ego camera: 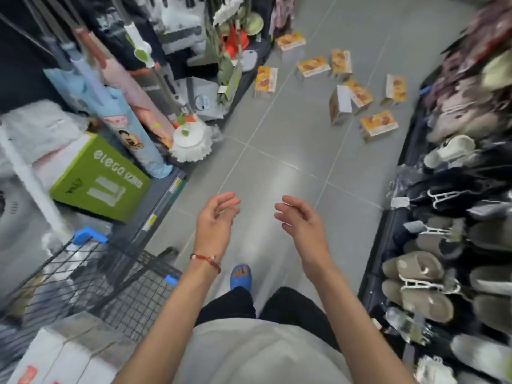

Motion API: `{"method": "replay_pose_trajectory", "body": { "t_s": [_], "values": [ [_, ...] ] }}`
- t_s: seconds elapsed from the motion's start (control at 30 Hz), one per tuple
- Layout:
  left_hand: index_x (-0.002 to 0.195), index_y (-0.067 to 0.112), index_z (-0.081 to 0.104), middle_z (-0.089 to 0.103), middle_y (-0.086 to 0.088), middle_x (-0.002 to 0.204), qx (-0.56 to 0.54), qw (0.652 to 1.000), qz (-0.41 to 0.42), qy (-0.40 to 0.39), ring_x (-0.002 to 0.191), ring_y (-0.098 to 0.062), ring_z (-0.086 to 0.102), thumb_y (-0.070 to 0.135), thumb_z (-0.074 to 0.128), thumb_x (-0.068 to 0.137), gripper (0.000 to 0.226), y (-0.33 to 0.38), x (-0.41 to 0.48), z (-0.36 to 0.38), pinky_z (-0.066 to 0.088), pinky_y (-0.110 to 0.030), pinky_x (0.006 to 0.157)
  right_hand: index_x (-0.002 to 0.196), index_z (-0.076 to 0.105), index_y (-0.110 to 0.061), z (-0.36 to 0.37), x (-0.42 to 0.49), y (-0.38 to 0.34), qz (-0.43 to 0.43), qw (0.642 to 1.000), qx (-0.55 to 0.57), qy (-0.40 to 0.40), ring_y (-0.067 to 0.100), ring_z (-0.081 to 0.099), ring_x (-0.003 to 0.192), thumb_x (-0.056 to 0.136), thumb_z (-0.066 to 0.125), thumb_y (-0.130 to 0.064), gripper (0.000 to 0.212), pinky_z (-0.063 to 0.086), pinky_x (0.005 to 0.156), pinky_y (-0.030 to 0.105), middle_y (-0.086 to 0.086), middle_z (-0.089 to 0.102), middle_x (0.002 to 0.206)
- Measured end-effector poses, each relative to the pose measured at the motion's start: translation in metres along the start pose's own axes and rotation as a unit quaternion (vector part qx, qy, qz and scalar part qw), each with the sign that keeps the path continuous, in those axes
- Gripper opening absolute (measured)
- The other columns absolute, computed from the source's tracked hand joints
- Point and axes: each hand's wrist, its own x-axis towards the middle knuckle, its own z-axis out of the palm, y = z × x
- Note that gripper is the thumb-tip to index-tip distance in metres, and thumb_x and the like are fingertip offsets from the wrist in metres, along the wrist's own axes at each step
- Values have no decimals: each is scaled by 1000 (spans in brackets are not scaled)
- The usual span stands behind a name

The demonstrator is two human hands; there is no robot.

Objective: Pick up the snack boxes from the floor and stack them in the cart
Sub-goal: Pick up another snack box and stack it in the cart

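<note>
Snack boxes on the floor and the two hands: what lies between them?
Only bare grey floor separates the left hand and right hand from the snack boxes, in the head view.

Brightness: bright, even indoor light across the whole aisle.
Glare: a pale, soft sheen on the grey floor (291,162), running from mid-frame down between the left hand (216,220) and right hand (302,220).
Shadows: faint and diffuse, with only thin dark edges under the snack boxes (378,124).
Distortion: strong wide-angle bending; tile joints and shelf edges curve toward the borders.
Blur: smeared detail on the slippers (415,273) at right and the cart (91,275) at lower left.
Sharpness: best at centre; the print on the snack boxes is illegible.
</note>
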Motion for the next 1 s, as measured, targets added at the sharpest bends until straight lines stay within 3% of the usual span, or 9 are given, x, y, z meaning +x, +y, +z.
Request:
{"method": "replay_pose_trajectory", "body": {
  "t_s": [0.13,0.43,0.73,0.93,1.0],
  "values": [
    [109,19,66,72,3,104,25,998,-8,-66,100,-12,65,-2,58,94,27,24,34,43,46,-17,77,122,68,-20,-23,29,-19,3,997,39,67,9,73,97,102,59,-10,24,53,96,30,-2,78,112],
    [114,14,67,72,-1,107,108,980,6,-165,99,-12,66,-4,53,95,30,79,128,178,47,-9,72,122,68,-18,-91,141,-73,23,978,133,157,12,72,98,103,57,-9,24,51,94,29,0,77,113],
    [106,21,69,73,1,108,89,984,-39,-151,95,-14,66,1,54,96,27,151,213,354,49,-33,94,122,68,-19,-193,284,-172,46,972,156,170,13,71,102,102,56,-11,24,51,96,28,-1,76,113],
    [107,20,69,73,-1,109,76,984,-55,-154,102,-19,67,3,57,97,23,190,273,435,49,-33,95,121,69,-21,-231,369,-223,67,968,157,181,12,72,100,101,62,-16,22,51,83,23,-3,78,110],
    [106,21,69,73,-1,110,75,984,-64,-147,102,-20,67,3,56,98,23,197,303,457,51,-29,89,120,69,-20,-237,401,-240,78,969,153,180,11,72,99,101,61,-15,22,51,83,23,-3,78,109]
  ]
}}
